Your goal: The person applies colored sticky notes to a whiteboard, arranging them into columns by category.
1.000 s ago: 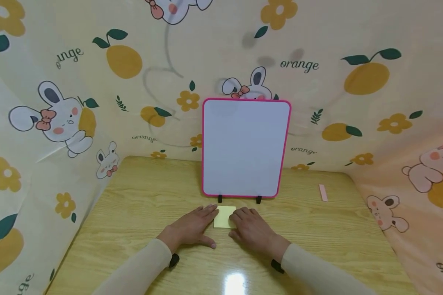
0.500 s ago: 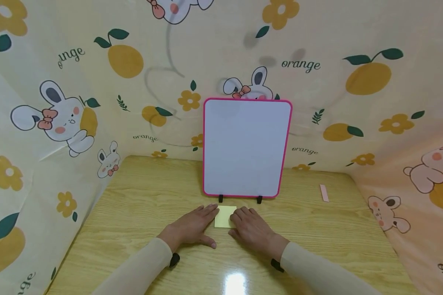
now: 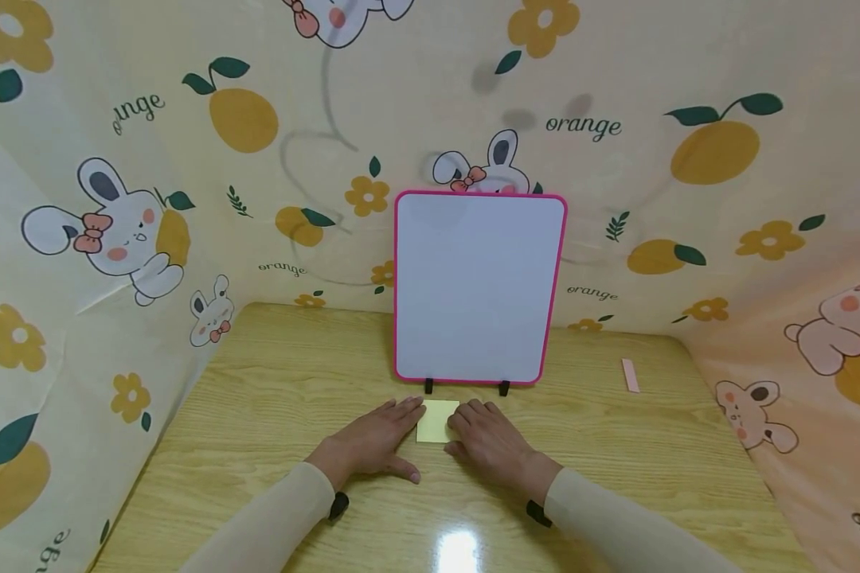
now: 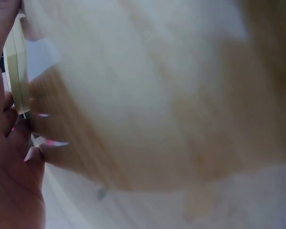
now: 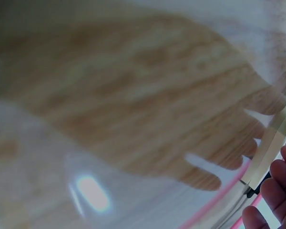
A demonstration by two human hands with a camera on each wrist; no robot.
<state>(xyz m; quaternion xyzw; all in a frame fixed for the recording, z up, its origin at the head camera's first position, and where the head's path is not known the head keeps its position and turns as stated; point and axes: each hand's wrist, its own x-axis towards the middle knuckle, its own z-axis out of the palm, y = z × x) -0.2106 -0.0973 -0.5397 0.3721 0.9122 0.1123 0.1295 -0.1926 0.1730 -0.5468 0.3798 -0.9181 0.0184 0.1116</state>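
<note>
On the wooden table lies a square yellow sticky note pad (image 3: pixel 437 422), seen in the head view between both hands. My left hand (image 3: pixel 373 438) rests at its left edge, fingers straight and thumb spread onto the table. At the right edge my right hand (image 3: pixel 490 442) touches the pad with bent fingers, its thumb near the lower corner; whether it pinches a sheet is hidden. In the left wrist view the pad (image 4: pixel 16 67) stands edge-on beside the fingers. The right wrist view shows the pad (image 5: pixel 271 143) alongside the right fingers (image 5: pixel 276 191).
Behind the pad stands a pink-framed whiteboard (image 3: pixel 480 286) on two black feet (image 3: pixel 504 387). A small pink strip (image 3: pixel 630 376) lies on the table (image 3: pixel 272 358) at the right. Patterned cloth walls enclose the back and sides.
Both hands stay at the pad. My right fingers shift very slightly at its right edge; the head view moves a few pixels.
</note>
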